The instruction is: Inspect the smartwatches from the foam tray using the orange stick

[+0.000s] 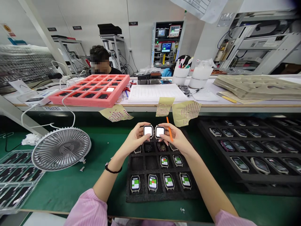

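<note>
Two inward-angled hands (pixel 136 138) each pinch a watch (pixel 148 129), the right (pixel 178 138) also an orange stick (pixel 168 123)

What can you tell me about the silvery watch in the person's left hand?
The silvery rounded-square watch has a metal-looking frame and a dark border around a bright, blank white screen. No strap shows. The person's left hand grips it, thumb over the screen's lower part; its back is hidden. Its face points toward the camera, above the far part of a black, foam-like compartmented tray, close beside a similar white-lit silvery watch. Whether the two touch is unclear.
</note>
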`<state>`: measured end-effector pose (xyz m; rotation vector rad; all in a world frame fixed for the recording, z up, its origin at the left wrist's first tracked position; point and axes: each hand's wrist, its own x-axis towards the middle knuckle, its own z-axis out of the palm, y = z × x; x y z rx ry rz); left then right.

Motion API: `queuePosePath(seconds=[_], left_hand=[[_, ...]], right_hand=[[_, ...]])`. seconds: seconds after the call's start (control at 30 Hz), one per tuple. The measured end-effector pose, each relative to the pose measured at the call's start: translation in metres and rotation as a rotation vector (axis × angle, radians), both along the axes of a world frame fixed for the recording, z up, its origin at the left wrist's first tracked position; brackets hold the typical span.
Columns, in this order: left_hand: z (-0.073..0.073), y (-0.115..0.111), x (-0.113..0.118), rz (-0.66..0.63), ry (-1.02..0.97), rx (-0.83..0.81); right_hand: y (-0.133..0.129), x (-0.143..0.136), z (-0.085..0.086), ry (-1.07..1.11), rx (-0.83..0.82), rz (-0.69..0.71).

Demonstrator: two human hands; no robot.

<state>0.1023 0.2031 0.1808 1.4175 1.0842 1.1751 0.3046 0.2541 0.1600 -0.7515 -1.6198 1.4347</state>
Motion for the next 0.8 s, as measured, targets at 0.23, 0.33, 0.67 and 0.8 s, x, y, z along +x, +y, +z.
queuePosePath(seconds=[0.23, 0.33, 0.67, 0.8], left_hand=[[-0.0041, 0.0068, 0.0000, 0.047, -0.037, -0.055], [-0.0041, 0.0079, 0.0005, 0.058, -0.050, -0.073], [-0.0036, 0.0079, -0.0017, 0.057, -0.019, -0.040], [-0.0021, 0.0060, -0.0022, 0.032, -0.022, -0.037]], right_hand=[[-0.0015, -0.0040, 0.0024, 0.006, -0.033, -0.127], [-0.0026, -0.0052, 0.0039, -0.005, -0.061, -0.160], [-0.0010, -0.0043, 0.0020, 0.000, -0.057, -0.093], [-0.0006, -0.0030, 0.0023, 0.003, -0.054, -0.076]])
